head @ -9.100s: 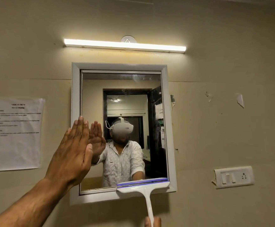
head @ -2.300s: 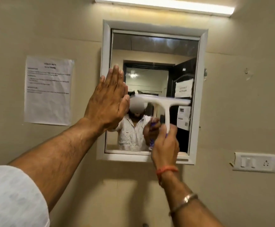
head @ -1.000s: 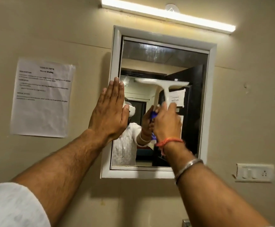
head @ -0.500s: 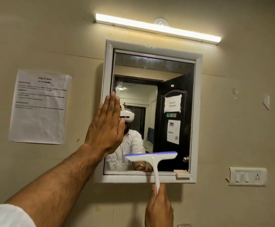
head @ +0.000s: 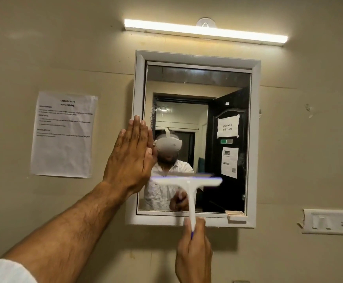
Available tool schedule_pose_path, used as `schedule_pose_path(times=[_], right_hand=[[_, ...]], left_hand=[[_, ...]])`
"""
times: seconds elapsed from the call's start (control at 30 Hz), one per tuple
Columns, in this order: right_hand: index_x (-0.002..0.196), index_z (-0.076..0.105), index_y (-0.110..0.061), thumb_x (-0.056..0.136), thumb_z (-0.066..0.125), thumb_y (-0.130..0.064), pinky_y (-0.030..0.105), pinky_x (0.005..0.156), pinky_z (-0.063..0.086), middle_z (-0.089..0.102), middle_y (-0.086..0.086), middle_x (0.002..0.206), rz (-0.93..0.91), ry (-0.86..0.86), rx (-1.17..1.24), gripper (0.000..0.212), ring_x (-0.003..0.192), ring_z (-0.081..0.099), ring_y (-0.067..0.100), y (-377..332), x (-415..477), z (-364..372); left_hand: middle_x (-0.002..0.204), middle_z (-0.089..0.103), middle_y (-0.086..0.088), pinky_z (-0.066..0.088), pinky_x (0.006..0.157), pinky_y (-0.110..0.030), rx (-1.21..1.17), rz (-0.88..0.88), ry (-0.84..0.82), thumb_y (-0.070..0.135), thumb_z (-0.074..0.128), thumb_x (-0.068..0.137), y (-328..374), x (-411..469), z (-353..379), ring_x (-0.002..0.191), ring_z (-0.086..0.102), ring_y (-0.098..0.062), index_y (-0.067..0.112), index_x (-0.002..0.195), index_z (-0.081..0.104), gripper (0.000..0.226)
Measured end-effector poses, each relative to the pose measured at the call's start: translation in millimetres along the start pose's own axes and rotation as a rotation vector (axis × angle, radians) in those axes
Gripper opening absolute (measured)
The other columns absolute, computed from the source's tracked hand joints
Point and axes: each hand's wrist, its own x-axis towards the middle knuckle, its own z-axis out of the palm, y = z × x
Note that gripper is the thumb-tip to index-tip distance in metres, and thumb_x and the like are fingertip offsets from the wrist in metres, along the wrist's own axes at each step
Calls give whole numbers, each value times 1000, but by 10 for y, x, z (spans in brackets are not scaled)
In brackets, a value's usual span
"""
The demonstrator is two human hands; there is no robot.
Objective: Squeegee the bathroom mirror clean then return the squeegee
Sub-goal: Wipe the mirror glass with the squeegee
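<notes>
A white-framed mirror [head: 195, 79] hangs on the beige wall. A white squeegee [head: 188, 181] with a purple rubber edge lies blade-up against the lower half of the glass, blurred by motion. My right hand [head: 194, 254] grips the bottom of its handle just below the frame. My left hand [head: 132, 158] is flat with the fingers together, pressed on the frame's left side and the edge of the glass. Small droplets show on the glass near the upper left.
A printed paper sheet [head: 63, 134] is taped to the wall left of the mirror. A tube light [head: 205, 31] glows above it. A switch and socket plate [head: 329, 221] sits at the lower right. A small latch [head: 236, 215] sticks out of the frame's bottom right.
The squeegee swept down from the top of the glass to the bottom within the last second and now sits slightly higher again. My left hand has stayed on the frame.
</notes>
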Motion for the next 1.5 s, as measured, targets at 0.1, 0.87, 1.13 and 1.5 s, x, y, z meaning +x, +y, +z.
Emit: schedule_pose_path(times=[0.1,0.87,1.13,1.5], right_hand=[[115,48,-29,97,32,-48,18,56,44,66,0,88,-138,-13,191,31,75,60,14,-627,544,-20],[110,34,-23,102,30,-38,46,61,58,61,4,81,-147,0,94,17,69,63,21,-1428,1384,276],[123,28,-23,101,29,-40,35,68,49,63,12,106,-35,-90,-168,28,92,65,32,-602,513,350],[96,56,-11,99,8,-52,17,32,14,50,9,39,33,-319,-303,63,23,44,26,194,-432,255]], left_hand=[[158,-21,-5,-7,120,-34,-10,-10,5,39,10,92,-37,-23,-23,146,-20,-14,14,150,-13,67],[161,-16,-6,-10,119,-28,73,-49,-11,34,16,94,-680,-184,-49,147,-16,-13,10,153,-8,68],[160,-19,-6,-3,120,-36,20,-28,-21,36,13,92,-353,-162,-53,147,-17,-13,12,152,-11,69],[161,-18,-7,1,121,-39,22,-34,-17,36,14,93,-133,-211,-298,147,-16,-13,10,153,-8,69]])
